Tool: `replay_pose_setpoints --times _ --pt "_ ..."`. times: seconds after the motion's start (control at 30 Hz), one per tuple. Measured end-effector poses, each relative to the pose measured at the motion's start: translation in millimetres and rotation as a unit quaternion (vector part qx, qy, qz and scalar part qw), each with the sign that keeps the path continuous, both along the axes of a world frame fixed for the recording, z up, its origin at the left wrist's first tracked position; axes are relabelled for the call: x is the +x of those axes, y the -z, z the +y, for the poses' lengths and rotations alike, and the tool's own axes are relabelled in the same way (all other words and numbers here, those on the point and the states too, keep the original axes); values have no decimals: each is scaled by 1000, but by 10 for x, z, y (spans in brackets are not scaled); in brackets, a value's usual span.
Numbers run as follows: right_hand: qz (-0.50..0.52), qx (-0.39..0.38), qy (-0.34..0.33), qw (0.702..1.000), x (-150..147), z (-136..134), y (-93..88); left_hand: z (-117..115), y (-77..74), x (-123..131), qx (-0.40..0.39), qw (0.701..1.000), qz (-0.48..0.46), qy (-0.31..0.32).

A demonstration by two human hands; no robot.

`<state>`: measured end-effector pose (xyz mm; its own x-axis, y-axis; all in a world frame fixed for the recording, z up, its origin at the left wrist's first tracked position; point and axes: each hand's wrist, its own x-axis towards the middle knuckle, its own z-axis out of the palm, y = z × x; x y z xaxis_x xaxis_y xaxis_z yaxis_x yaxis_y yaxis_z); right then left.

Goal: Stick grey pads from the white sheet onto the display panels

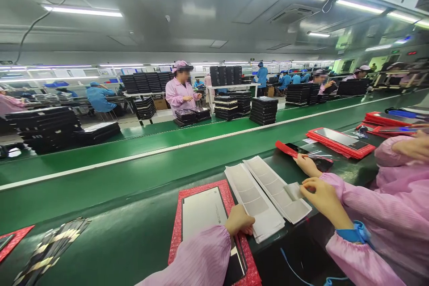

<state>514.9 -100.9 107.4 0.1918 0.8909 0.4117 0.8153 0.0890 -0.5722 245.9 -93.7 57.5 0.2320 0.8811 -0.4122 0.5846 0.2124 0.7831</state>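
Observation:
My right hand [321, 194], a blue strap round its wrist, pinches a small greyish, see-through sticker [293, 191] over the right-hand stack of white label sheets [268, 179]. A second stack of label sheets [244, 187] lies alongside. My left hand [239, 221] is closed, fingers curled down between a flat display panel [201, 210] and that second stack. Whatever its fingertips hold is hidden. The panel has a pale silvery back with a dark border and lies on red bubble wrap [174, 232]. My left forearm covers its lower part.
At my right, a co-worker's hand [306, 165] touches a dark panel in red wrap. Beyond lies a pile of red-wrapped panels [342, 140]. Dark strips [50, 250] lie at the left. A green conveyor belt [150, 161] runs behind, with black tray stacks [263, 110] across it.

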Motion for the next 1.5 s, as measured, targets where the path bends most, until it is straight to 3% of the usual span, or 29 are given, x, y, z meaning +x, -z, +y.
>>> replay_pose_setpoints --times 0.07,0.17,0.27,0.37,0.5,0.6,0.7,0.8,0.9,1.0,1.1,1.23,1.5 --pt "-15 33 10 999 -48 -86 -104 -63 -122 -33 57 998 20 -4" --pt "-38 114 -18 993 -387 -323 -148 -306 -397 -85 149 989 22 -1" --pt "-52 183 -67 979 -919 -630 -61 -665 -669 -137 224 972 -68 -6" --pt "-50 223 -126 965 -1414 -908 76 -958 -773 -226 226 954 -190 -53" --pt "-65 227 -187 954 -1772 -1107 193 -1126 -638 -453 166 942 -257 -138" --pt "-95 196 -236 947 -1865 -1138 231 -1191 -506 -650 155 928 -280 -191" --pt "-45 186 -241 952 -1931 -1118 281 -1270 -436 -797 156 920 -284 -220" --pt "84 153 -215 961 -1996 -1074 352 -1345 -397 -886 154 917 -287 -231" --pt "197 87 -223 951 -2008 -1040 420 -1394 -342 -964 156 917 -279 -238" --pt "287 19 -235 929 -1953 -1035 457 -1420 -261 -1057 171 924 -237 -245" --pt "366 -90 -263 888 -1890 -1045 454 -1447 -168 -1133 187 934 -179 -247" --pt "411 -173 -282 850 -1880 -1047 459 -1492 -33 -1150 203 933 -149 -258" --pt "381 -169 -300 858 -1901 -1025 583 -1531 141 -1135 164 926 -186 -285"
